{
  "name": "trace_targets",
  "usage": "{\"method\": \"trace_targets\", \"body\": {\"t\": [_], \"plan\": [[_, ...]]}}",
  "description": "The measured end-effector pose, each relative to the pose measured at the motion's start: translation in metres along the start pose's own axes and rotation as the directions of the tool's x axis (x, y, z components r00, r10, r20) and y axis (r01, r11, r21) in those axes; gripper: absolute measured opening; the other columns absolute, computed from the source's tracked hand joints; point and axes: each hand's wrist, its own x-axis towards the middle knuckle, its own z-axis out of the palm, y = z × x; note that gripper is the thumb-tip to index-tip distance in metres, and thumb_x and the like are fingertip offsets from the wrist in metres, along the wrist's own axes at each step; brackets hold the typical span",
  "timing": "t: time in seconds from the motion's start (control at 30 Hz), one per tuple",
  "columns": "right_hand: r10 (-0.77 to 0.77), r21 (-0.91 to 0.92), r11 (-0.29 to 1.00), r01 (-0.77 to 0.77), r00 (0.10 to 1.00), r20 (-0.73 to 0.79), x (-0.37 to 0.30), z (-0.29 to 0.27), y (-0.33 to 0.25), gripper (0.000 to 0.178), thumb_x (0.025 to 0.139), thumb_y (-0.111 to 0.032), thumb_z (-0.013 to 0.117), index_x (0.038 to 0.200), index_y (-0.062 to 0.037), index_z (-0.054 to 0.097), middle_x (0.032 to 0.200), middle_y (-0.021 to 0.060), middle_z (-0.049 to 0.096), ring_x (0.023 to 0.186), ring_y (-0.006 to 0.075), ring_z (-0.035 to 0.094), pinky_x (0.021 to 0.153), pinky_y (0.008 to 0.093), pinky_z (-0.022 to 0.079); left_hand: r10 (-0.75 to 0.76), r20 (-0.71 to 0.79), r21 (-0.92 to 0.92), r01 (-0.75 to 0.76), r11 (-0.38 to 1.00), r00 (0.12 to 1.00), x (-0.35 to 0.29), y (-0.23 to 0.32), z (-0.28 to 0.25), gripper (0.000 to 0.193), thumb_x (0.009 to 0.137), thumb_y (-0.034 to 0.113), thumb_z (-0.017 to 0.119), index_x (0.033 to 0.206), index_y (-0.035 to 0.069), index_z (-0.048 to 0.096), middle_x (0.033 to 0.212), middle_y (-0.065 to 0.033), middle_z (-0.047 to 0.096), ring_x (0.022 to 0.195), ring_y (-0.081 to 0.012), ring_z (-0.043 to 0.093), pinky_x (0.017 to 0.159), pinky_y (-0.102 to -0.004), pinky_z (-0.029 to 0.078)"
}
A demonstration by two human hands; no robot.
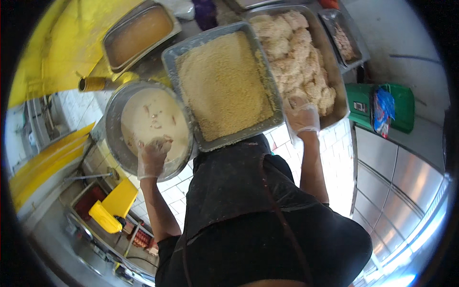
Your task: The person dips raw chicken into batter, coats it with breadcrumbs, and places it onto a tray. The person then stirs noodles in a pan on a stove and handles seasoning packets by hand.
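My left hand [152, 157], in a clear plastic glove, is over the near side of a round metal bowl [114, 129]. Its fingers are closed round a wet piece of raw meat [165, 140]. Pale, milky batter [155, 115] fills the bowl, and a few bits of meat break its surface. My right hand [302, 116], gloved too, reaches the near left corner of a metal tray [340, 98] heaped with crumb-coated pieces of meat [299, 57]. Its fingers curl over a coated piece there, partly hidden by the glove. Between my hands lies a grey tray [172, 67] of yellowish crumbs [222, 86].
A rectangular metal pan [138, 38] of brownish liquid stands at the far left. A smaller tray [344, 40] with pale scraps is at the far right. Beyond the right tray is a green container [404, 107] with a blue plastic bag [384, 107]. Steel doors [397, 167] stand at right.
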Motion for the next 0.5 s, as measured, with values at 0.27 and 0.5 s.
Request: {"method": "trace_targets", "body": {"t": [0.27, 0.5], "plan": [[-0.352, 0.064, 0.911, 0.407, 0.689, 0.634, 0.031, 0.142, -0.093, 0.041, 0.084, -0.039, 0.055, 0.096, -0.0011, 0.066, 0.088, 0.0239, 0.064, 0.086, 0.0379, 0.062, 0.081, 0.0422, 0.047, 0.174, -0.394, -0.191, -0.266, 0.945, 0.902, 0.077, 0.093, -0.068, 0.024, 0.087, 0.010, 0.053, 0.110, 0.010, 0.060, 0.098, -0.0117, 0.065, 0.087, -0.0302, 0.062, 0.073, -0.0410, 0.049], [-0.045, -0.054, 0.996, 0.071, 0.922, 0.385, 0.064, 0.089, -0.104, 0.045, 0.087, -0.043, 0.047, 0.111, -0.0073, 0.062, 0.108, 0.0229, 0.060, 0.096, 0.0357, 0.059, 0.085, 0.0411, 0.045, 0.127, -0.500, -0.246, -0.281, 0.928, 0.857, 0.120, 0.108, 0.009, 0.047, 0.084, 0.015, 0.056, 0.127, 0.001, 0.044, 0.106, -0.0232, 0.060, 0.100, -0.0374, 0.057, 0.083, -0.0445, 0.045]]}}
